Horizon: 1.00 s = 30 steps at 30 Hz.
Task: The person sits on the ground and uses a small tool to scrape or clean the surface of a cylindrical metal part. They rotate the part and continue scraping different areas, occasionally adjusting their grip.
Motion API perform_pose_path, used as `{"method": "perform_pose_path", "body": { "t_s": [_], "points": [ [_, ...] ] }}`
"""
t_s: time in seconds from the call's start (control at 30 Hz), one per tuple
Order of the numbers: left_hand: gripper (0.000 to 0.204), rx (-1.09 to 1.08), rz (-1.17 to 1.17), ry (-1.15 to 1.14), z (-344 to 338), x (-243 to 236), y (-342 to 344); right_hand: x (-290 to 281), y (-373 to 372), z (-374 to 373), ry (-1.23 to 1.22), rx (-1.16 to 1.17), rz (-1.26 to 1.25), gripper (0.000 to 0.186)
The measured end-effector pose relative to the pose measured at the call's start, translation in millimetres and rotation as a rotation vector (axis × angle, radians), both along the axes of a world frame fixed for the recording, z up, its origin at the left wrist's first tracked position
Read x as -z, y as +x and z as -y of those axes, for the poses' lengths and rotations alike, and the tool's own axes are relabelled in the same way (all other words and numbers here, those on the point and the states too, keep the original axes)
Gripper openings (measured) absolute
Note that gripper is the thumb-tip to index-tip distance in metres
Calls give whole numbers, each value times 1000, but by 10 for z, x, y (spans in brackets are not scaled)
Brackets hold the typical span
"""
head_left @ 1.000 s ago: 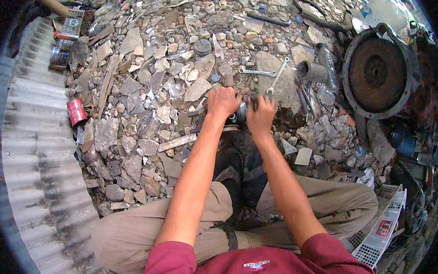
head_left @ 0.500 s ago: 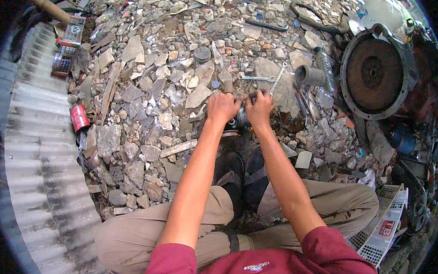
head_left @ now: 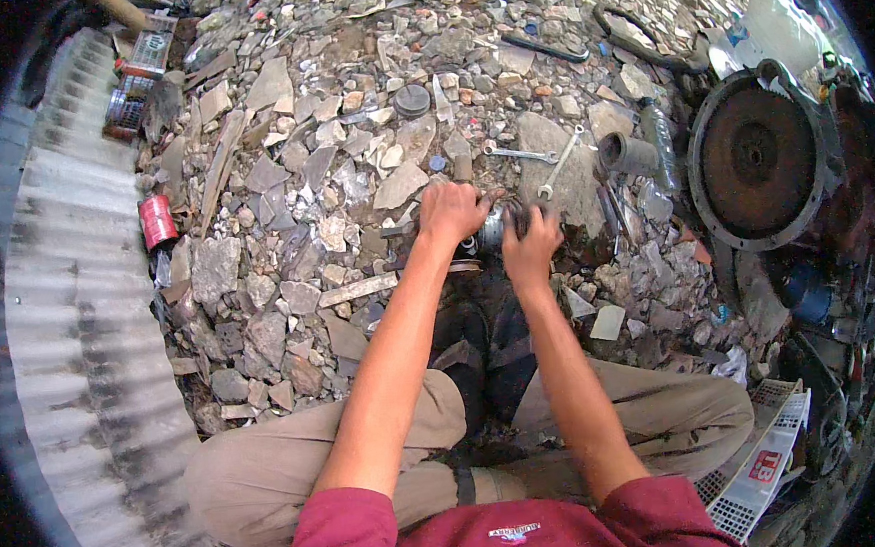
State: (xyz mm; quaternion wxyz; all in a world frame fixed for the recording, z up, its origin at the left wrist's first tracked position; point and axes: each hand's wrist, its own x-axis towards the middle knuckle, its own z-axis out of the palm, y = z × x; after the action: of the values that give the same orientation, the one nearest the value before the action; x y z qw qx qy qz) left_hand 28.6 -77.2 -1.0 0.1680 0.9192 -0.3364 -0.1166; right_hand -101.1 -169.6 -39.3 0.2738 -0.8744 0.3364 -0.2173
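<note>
The cylindrical metal part (head_left: 491,233) lies to the near left of the slanted combination wrench (head_left: 563,163), long axis unclear. The left hand (head_left: 449,212) curls over the side farther from the wrench; the right hand (head_left: 532,247), fingers half bent, is at the wrench-ward side; neither grip can be told.

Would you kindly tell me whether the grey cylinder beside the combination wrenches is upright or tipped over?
Tipped over: the grey cylinder lies on its side, its round open end facing left toward the combination wrenches.
</note>
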Motion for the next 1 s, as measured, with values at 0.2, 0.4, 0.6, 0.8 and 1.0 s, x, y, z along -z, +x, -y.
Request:
{"method": "perform_pose_path", "body": {
  "t_s": [0.2, 0.4, 0.6, 0.8, 1.0],
  "points": [
    [56, 28, -5, -30, 88, -5, -44, 19, 311, 166, 51, 140, -87, 39],
    [56, 20, -17, 17, 11, 43, -4, 22, 14, 8, 126, 54, -35, 41],
    [57, 30, 15, -69, 75, 43, -52, -14, 289, 196, -36, 95, -97, 39],
    [61, 27, 21, -11, 15, 57, -7, 74, 7, -77, -35, 115, 37, 36],
    [59, 32, 7, -39, 62, 56, -16, -7, 313, 240, 183, 49, -192, 40]
  ]
}}
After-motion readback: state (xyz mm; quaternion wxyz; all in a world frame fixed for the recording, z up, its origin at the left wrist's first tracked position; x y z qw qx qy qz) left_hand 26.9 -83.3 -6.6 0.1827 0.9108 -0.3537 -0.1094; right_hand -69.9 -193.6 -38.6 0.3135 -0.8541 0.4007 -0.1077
